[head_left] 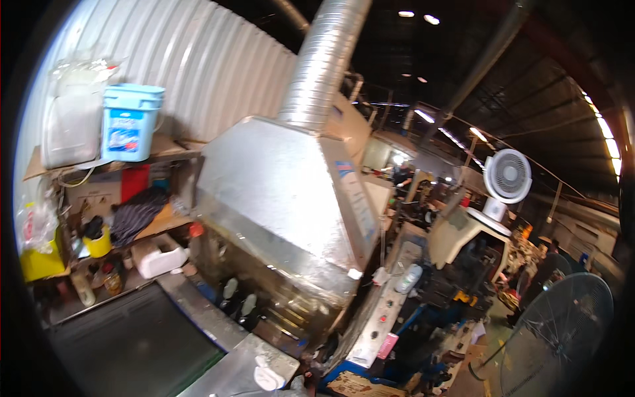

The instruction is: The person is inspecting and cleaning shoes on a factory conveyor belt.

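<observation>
Lying at the lower edge on a silver metal worktop (pixel 228 372) is one white rounded object (pixel 268 377); neither hand is in view, so pose and grip cannot be told. Left spreads one dark flat panel (pixel 139 337); beyond are two pale-green oval objects (pixel 248 304), one silver sheet-metal hood (pixel 264 185) and, farther, one white round fan (pixel 508 175).
</observation>
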Demonstrator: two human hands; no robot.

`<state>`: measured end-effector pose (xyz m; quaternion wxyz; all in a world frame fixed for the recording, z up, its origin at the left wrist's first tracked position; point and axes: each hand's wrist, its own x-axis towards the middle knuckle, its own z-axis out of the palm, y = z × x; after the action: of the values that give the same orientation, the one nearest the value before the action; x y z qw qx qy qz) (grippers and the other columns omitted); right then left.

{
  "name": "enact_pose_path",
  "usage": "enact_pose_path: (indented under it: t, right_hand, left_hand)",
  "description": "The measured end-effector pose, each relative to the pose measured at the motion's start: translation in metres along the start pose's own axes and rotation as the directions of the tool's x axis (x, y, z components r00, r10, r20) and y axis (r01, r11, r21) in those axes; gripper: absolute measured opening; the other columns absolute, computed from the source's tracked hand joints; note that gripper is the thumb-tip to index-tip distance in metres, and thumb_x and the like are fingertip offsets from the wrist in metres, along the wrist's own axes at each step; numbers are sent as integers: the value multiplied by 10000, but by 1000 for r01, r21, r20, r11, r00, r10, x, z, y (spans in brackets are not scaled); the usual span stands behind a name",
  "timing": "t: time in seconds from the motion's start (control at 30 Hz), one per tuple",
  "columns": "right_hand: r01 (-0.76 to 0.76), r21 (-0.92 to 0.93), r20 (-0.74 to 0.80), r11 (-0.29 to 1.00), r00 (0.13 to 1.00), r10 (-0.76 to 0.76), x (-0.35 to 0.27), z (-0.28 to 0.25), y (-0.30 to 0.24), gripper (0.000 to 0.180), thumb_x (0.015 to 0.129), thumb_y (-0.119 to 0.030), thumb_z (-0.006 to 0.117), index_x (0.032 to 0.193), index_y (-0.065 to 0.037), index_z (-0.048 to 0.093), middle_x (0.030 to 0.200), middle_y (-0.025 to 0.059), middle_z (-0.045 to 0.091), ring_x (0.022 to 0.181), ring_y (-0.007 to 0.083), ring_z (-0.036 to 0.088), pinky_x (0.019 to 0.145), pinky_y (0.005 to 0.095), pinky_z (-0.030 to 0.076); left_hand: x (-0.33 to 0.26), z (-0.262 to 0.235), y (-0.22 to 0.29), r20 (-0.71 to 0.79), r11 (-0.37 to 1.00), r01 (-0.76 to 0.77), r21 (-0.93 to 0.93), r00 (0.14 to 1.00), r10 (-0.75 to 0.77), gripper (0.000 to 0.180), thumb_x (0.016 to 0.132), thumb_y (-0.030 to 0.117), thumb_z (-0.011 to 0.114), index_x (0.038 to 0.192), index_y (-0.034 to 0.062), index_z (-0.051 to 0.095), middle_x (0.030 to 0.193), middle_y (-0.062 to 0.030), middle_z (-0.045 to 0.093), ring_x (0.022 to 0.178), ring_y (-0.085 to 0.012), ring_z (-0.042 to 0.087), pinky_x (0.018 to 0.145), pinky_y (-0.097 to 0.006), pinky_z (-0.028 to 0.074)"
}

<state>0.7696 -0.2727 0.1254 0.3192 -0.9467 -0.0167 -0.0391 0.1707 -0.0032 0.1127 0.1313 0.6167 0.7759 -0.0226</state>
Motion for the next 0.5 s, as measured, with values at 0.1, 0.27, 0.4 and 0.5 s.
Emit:
enact_pose_path:
  t: [0.1,0.27,0.4,0.5]
  right_hand:
    - [-112,-76,-51,991,993,108,12,10,14,466,866,-263,620,1231,18,551,1110,285,633,1048,445,581,879,459,461]
    - [-57,-58,-83,997,995,52,9,12,12,455,861,-250,634,1236,-3,556,1117,260,642,1036,429,591,875,455,455]
    - [-29,177,-39,984,999,36,19,16,42,444,897,-214,589,1269,22,531,1138,267,633,1060,423,581,867,455,459]
    - [-84,276,75,957,995,66,22,6,41,420,917,-139,519,1302,28,505,1168,266,622,1076,415,577,861,455,462]
  left_hand:
    - [-2,10,-21,3,996,85,9,996,-85,665,934,394,449,1407,-67,365,1466,-272,348,1332,-425,356,1130,-461,254]
    - [10,15,-44,-8,990,133,49,991,-133,658,937,388,442,1407,-67,364,1469,-273,343,1338,-423,348,1133,-463,248]
    - [18,23,-34,-13,994,97,60,995,-96,653,940,383,436,1408,-66,363,1471,-273,340,1342,-421,341,1135,-465,243]
    - [22,30,-21,-6,995,58,76,998,-58,648,942,379,432,1408,-66,363,1472,-273,337,1346,-420,336,1136,-466,239]
